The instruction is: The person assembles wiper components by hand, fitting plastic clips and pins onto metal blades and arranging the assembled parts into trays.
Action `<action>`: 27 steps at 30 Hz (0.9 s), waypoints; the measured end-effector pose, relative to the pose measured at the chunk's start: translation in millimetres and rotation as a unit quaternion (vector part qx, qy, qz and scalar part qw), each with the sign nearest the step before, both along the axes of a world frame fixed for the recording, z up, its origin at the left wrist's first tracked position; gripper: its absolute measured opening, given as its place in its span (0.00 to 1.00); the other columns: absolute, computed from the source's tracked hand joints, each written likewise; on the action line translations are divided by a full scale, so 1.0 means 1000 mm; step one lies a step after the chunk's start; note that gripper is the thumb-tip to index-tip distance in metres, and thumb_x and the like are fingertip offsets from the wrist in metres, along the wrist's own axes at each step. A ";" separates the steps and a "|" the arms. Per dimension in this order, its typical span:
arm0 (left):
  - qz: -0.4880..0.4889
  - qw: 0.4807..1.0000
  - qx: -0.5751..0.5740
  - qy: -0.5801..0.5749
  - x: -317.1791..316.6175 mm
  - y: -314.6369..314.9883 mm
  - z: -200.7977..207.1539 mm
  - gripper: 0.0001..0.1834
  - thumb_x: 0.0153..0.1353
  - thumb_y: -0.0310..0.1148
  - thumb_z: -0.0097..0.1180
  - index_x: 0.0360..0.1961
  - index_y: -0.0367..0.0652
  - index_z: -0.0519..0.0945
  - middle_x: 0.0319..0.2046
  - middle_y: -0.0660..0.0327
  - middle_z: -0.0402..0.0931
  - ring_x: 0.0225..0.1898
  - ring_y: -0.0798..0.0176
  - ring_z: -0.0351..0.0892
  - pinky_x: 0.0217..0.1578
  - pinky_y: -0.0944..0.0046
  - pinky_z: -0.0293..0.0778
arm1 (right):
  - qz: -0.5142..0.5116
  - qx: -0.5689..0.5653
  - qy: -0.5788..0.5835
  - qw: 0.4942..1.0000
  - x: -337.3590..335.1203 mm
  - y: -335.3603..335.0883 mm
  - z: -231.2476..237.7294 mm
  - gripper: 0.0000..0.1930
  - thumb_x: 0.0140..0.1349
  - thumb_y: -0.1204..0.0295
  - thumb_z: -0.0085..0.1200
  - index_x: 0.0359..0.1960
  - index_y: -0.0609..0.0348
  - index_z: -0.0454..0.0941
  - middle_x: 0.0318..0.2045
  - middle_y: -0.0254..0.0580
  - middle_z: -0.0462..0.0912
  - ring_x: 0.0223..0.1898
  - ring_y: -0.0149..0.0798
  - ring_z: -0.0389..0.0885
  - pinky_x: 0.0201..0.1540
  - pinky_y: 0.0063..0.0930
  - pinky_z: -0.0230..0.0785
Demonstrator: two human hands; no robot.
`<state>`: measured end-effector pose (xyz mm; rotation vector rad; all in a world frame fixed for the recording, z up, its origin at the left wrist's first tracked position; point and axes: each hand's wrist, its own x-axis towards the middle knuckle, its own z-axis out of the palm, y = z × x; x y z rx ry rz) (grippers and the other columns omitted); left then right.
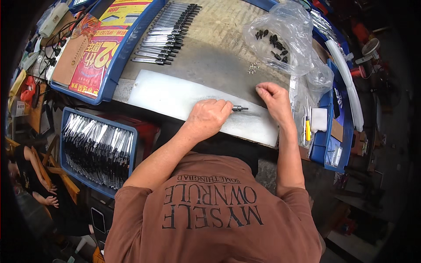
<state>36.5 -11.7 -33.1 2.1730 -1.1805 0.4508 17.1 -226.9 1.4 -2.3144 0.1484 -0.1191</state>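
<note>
Dark rod [240, 108] in left hand [208, 115], tip beyond fingers [226, 107]

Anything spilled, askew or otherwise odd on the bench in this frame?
One mild oddity: small silver parts lie loose on the bench near the clear plastic bag, with no container. The tight cluster may be deliberate, though.

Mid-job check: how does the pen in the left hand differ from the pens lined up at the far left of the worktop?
The held pen is gripped in the left hand, over the white board; the lined-up pens lie on the worktop.
The held pen shows only its dark end, while the lined-up pens also show silver barrels.
The held pen is single; the lined-up pens form a close row.
Both point their dark ends rightward.
</note>
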 end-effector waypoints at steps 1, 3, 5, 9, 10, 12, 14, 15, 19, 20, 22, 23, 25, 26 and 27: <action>-0.001 1.000 0.000 0.001 0.000 0.000 -0.001 0.09 0.48 0.31 0.58 0.28 0.40 0.72 0.16 0.61 0.67 0.19 0.61 0.73 0.19 0.63 0.69 | -0.017 -0.013 -0.015 1.000 0.006 -0.008 -0.007 0.09 0.54 0.72 0.55 0.34 0.65 0.79 0.28 0.46 0.80 0.29 0.38 0.78 0.33 0.26 0.68; 0.000 1.000 0.000 0.000 0.000 0.000 -0.002 0.09 0.48 0.31 0.58 0.28 0.40 0.72 0.16 0.61 0.68 0.19 0.61 0.73 0.18 0.63 0.69 | -0.043 -0.048 -0.031 0.997 0.016 -0.013 -0.008 0.09 0.54 0.70 0.55 0.33 0.64 0.79 0.29 0.47 0.81 0.30 0.41 0.79 0.33 0.29 0.69; 0.001 1.000 0.002 -0.001 0.000 0.000 -0.002 0.09 0.48 0.31 0.58 0.28 0.40 0.72 0.16 0.61 0.68 0.19 0.61 0.73 0.18 0.63 0.69 | -0.039 -0.073 -0.045 0.996 0.026 -0.018 -0.014 0.09 0.54 0.70 0.54 0.33 0.64 0.79 0.29 0.49 0.80 0.30 0.44 0.79 0.34 0.31 0.68; -0.001 1.000 -0.006 -0.002 0.000 0.000 -0.003 0.09 0.48 0.31 0.58 0.28 0.39 0.73 0.16 0.61 0.68 0.18 0.61 0.73 0.18 0.63 0.69 | -0.038 -0.121 -0.044 0.991 0.042 -0.015 -0.014 0.09 0.53 0.70 0.53 0.30 0.63 0.78 0.28 0.52 0.79 0.32 0.52 0.78 0.35 0.38 0.68; -0.001 1.000 -0.010 -0.003 0.000 0.000 -0.003 0.09 0.48 0.31 0.58 0.28 0.39 0.73 0.16 0.61 0.68 0.18 0.61 0.72 0.18 0.63 0.69 | -0.038 -0.121 -0.044 0.991 0.046 -0.014 -0.013 0.09 0.53 0.70 0.53 0.30 0.63 0.78 0.28 0.52 0.79 0.32 0.52 0.78 0.35 0.38 0.68; -0.001 1.000 -0.008 -0.002 0.001 0.000 -0.003 0.09 0.47 0.30 0.58 0.28 0.39 0.73 0.16 0.61 0.67 0.18 0.61 0.72 0.18 0.62 0.69 | -0.043 -0.145 -0.020 0.988 0.053 -0.012 -0.011 0.08 0.52 0.70 0.53 0.29 0.64 0.78 0.27 0.53 0.79 0.32 0.54 0.77 0.35 0.40 0.67; -0.001 1.000 -0.005 -0.001 0.001 0.000 -0.002 0.09 0.47 0.30 0.58 0.28 0.39 0.73 0.16 0.61 0.67 0.18 0.61 0.72 0.18 0.62 0.69 | -0.032 -0.164 -0.008 0.986 0.058 -0.014 -0.010 0.08 0.52 0.71 0.52 0.29 0.64 0.78 0.26 0.54 0.78 0.32 0.55 0.77 0.36 0.41 0.67; -0.002 1.000 -0.007 0.001 0.000 0.000 -0.002 0.09 0.47 0.30 0.58 0.28 0.39 0.73 0.16 0.61 0.67 0.18 0.61 0.72 0.18 0.62 0.69 | -0.021 -0.182 0.004 0.983 0.061 -0.014 -0.010 0.08 0.51 0.71 0.52 0.28 0.64 0.78 0.26 0.54 0.78 0.32 0.55 0.77 0.36 0.41 0.67; -0.004 1.000 -0.009 -0.001 0.001 -0.001 -0.001 0.09 0.47 0.30 0.58 0.28 0.39 0.73 0.16 0.61 0.67 0.18 0.61 0.72 0.18 0.62 0.68 | -0.009 -0.215 0.017 0.976 0.070 -0.016 -0.008 0.09 0.50 0.71 0.50 0.27 0.64 0.79 0.26 0.57 0.78 0.32 0.56 0.77 0.37 0.42 0.68; -0.004 1.000 -0.009 0.000 0.001 -0.001 -0.002 0.09 0.47 0.30 0.58 0.28 0.39 0.73 0.16 0.61 0.67 0.18 0.61 0.72 0.18 0.62 0.68 | -0.005 -0.229 0.031 0.973 0.073 -0.016 -0.008 0.09 0.50 0.71 0.49 0.26 0.64 0.79 0.26 0.58 0.78 0.33 0.57 0.77 0.38 0.43 0.68; -0.001 1.000 -0.003 0.005 0.001 -0.001 -0.003 0.09 0.48 0.30 0.58 0.28 0.39 0.72 0.15 0.61 0.67 0.18 0.61 0.72 0.18 0.62 0.68 | -0.001 -0.244 0.045 0.969 0.076 -0.016 -0.006 0.09 0.49 0.71 0.48 0.26 0.64 0.79 0.27 0.59 0.78 0.34 0.57 0.77 0.38 0.44 0.68; 0.000 1.000 -0.003 0.006 0.001 -0.001 -0.003 0.09 0.48 0.30 0.58 0.28 0.39 0.72 0.15 0.61 0.67 0.18 0.61 0.72 0.18 0.62 0.68 | -0.004 -0.251 0.055 0.966 0.077 -0.015 -0.005 0.09 0.49 0.72 0.47 0.26 0.64 0.79 0.27 0.59 0.77 0.34 0.58 0.77 0.39 0.44 0.68; -0.002 1.000 -0.007 0.002 0.001 -0.001 -0.002 0.09 0.48 0.30 0.58 0.28 0.38 0.72 0.15 0.61 0.67 0.18 0.61 0.72 0.18 0.63 0.68 | -0.006 -0.259 0.065 0.964 0.079 -0.013 -0.005 0.09 0.49 0.72 0.46 0.25 0.64 0.79 0.27 0.60 0.77 0.34 0.58 0.77 0.39 0.45 0.68; -0.001 1.000 -0.007 0.001 0.001 -0.001 -0.002 0.09 0.48 0.30 0.58 0.28 0.38 0.72 0.15 0.61 0.67 0.18 0.61 0.72 0.18 0.63 0.68 | -0.005 -0.264 0.075 0.962 0.080 -0.013 -0.005 0.09 0.49 0.73 0.46 0.25 0.64 0.79 0.27 0.61 0.77 0.34 0.58 0.77 0.39 0.45 0.68; -0.003 1.000 -0.010 0.000 0.001 -0.001 -0.002 0.09 0.48 0.30 0.58 0.28 0.39 0.72 0.15 0.61 0.67 0.18 0.61 0.72 0.18 0.63 0.68 | -0.003 -0.270 0.084 0.959 0.081 -0.012 -0.005 0.10 0.49 0.73 0.45 0.25 0.65 0.78 0.27 0.62 0.77 0.34 0.59 0.77 0.39 0.46 0.68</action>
